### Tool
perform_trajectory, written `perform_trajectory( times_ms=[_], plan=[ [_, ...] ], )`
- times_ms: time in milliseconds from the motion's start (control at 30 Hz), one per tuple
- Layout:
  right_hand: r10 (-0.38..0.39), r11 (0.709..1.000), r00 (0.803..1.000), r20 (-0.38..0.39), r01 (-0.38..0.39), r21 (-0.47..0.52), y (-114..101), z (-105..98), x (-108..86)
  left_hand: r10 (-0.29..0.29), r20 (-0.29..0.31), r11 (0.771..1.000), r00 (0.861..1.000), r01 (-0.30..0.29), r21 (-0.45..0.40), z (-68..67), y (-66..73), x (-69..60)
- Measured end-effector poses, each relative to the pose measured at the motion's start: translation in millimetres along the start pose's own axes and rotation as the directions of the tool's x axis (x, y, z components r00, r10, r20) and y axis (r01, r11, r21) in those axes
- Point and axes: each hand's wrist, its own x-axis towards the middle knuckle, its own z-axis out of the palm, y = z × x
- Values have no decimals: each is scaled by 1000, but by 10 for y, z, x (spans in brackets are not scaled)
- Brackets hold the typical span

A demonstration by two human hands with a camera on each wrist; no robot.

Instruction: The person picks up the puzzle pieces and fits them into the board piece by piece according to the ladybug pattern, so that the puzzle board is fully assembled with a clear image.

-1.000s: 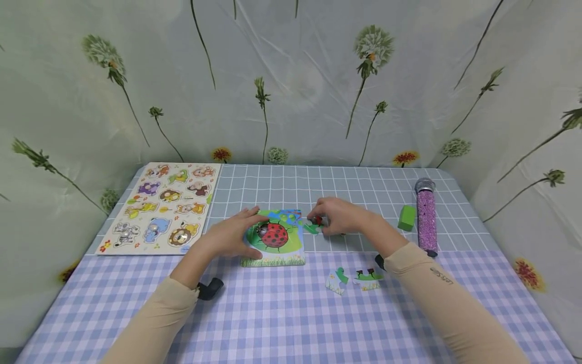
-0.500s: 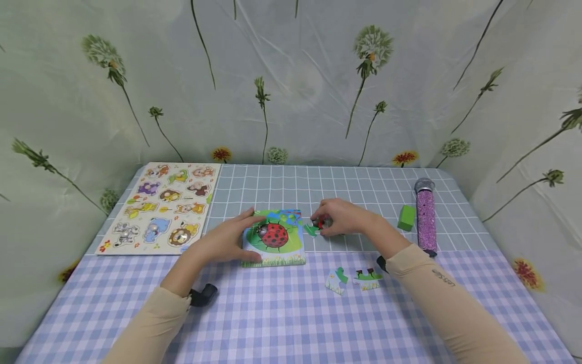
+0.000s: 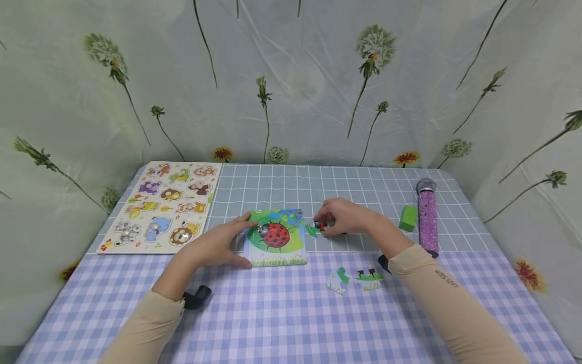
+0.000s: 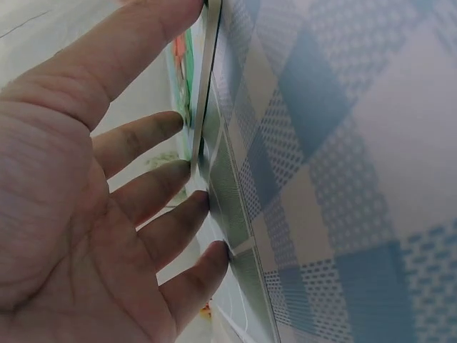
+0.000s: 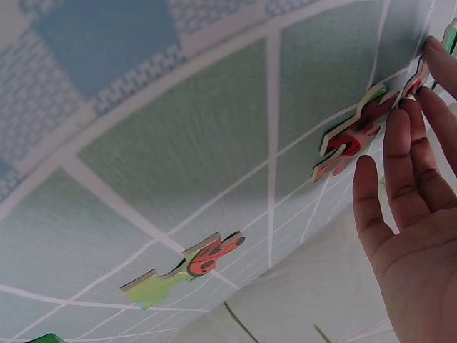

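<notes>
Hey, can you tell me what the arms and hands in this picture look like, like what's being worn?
Both the left hand and right hand are bare, with no gloves or rings showing. The left sleeve and right sleeve are plain beige and close-fitting. Small dark lettering marks the right one. A black device shows at each wrist.

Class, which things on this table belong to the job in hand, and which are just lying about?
Seemingly in use:
ladybird board, beside the left hand
ladybird pieces, at the right hand
two grassy pieces on the checked cloth

Apparently just lying about:
animal puzzle board
green block
glittery microphone
</notes>
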Motion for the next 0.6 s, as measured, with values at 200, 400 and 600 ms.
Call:
perform_trajectory(
  times_ms=[200, 400, 600],
  plan=[
    [9, 1000, 1000, -12, -9, 10, 0, 14, -13, -28, 17, 999, 999, 27, 31, -26, 22, 12],
    [12, 1000, 1000, -18, -12, 11, 19, 33, -22, -51, 32, 998, 998, 49, 39, -39, 42, 23],
    [-36, 999, 999, -39, 35, -15, 27, 40, -31, -57, 24, 998, 998, 56, 40, -44, 51, 8]
  ],
)
